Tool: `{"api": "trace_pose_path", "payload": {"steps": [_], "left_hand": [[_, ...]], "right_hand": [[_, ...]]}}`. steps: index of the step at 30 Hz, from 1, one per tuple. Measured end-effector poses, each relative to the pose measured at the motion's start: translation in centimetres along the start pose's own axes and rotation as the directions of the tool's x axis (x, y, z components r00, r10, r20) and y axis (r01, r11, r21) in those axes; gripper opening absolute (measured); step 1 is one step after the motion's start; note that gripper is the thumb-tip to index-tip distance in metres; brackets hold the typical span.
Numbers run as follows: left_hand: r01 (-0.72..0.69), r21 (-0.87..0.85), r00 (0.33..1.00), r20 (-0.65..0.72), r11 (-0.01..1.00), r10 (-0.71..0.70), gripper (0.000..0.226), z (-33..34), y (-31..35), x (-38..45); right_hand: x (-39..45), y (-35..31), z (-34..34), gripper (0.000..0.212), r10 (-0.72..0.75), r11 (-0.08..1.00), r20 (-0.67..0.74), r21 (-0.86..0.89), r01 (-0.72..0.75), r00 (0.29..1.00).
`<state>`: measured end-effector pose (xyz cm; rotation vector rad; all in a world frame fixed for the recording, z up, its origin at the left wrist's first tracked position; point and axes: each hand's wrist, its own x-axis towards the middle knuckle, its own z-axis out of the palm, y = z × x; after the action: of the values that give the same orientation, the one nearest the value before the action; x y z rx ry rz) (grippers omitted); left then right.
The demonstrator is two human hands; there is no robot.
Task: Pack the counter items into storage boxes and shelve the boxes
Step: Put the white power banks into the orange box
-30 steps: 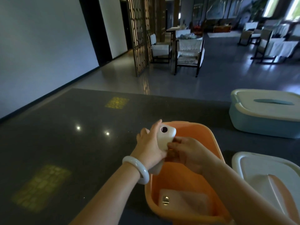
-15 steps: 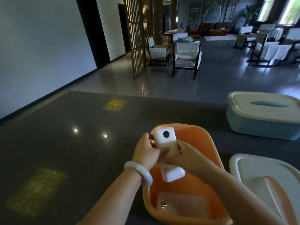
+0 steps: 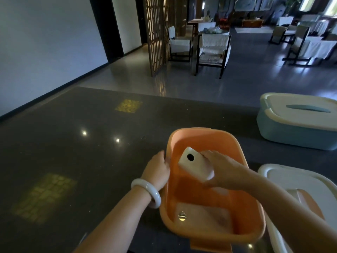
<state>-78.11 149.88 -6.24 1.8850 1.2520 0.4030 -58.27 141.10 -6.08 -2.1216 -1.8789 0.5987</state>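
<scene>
An open orange storage box (image 3: 237,141) stands on the dark counter in front of me. My right hand (image 3: 224,168) holds a white rectangular device (image 3: 195,164) with a dark round spot, tilted, inside the box above its floor. My left hand (image 3: 157,172) rests against the box's left outer wall, fingers at the rim, a white bangle on the wrist. A pale pink pouch with a metal clasp (image 3: 204,217) lies on the box floor at the near end.
A white lid with an orange handle (image 3: 291,181) lies to the right of the box. A teal box with a white lid on (image 3: 299,123) stands at the back right. The counter's far edge (image 3: 164,96) borders a floor with chairs.
The white device went from both hands above the box rim down into the box, held by the right hand alone. My left hand let go and moved to the box's left wall.
</scene>
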Motion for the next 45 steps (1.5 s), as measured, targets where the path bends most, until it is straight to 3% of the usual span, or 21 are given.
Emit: {"api": "trace_pose_path", "payload": {"steps": [3,7,15,18,20,23,27,33,37,45], "left_hand": [[-0.006,-0.094,1.0,-0.009,0.996,0.005,0.032,1.2,-0.8,-0.1],[-0.039,-0.025,0.992,-0.12,0.999,0.035,0.033,1.8,-1.1,0.0],[-0.073,-0.011,0.985,-0.159,0.997,0.07,0.028,2.0,-1.7,0.3],[-0.07,-0.025,0.985,-0.161,0.997,0.066,0.019,2.1,-1.7,0.2],[-0.071,-0.025,0.984,-0.165,0.997,0.066,0.017,2.1,-1.7,0.2],[-0.077,-0.038,0.984,-0.167,0.996,0.07,0.016,2.2,-1.7,0.3],[-0.073,-0.019,0.983,-0.171,0.997,0.069,0.026,2.2,-1.8,0.4],[-0.068,-0.024,0.983,-0.172,0.997,0.063,0.023,2.3,-1.9,0.4],[-0.068,0.006,0.981,-0.181,0.998,0.068,0.038,2.3,-1.9,0.4],[-0.065,-0.007,0.982,-0.176,0.998,0.063,0.041,2.4,-1.8,0.3]], "right_hand": [[-0.3,0.0,1.0,0.079,-0.044,0.999,0.165,-0.003,0.045,0.985],[-1.0,-0.1,2.4,0.08,-0.056,0.995,0.316,-0.059,0.079,0.947],[-2.1,-0.2,4.6,0.068,-0.077,0.985,0.441,-0.105,0.137,0.894],[-2.1,-0.1,5.0,0.075,-0.067,0.987,0.465,-0.098,0.126,0.883],[-1.8,-0.2,4.9,0.077,-0.047,0.993,0.491,-0.068,0.092,0.87],[-1.0,-0.2,4.1,0.061,-0.015,0.999,0.555,0.05,-0.015,0.832],[-0.9,0.1,4.2,0.058,0.015,0.991,0.574,0.101,-0.09,0.819],[-0.9,-0.2,3.9,0.049,0.029,0.995,0.595,0.058,-0.079,0.803],[-0.9,-0.5,3.4,0.048,0.001,0.997,0.609,0.061,-0.048,0.793],[-0.9,-1.1,2.9,0.048,0.004,0.997,0.628,0.054,-0.049,0.778]]}}
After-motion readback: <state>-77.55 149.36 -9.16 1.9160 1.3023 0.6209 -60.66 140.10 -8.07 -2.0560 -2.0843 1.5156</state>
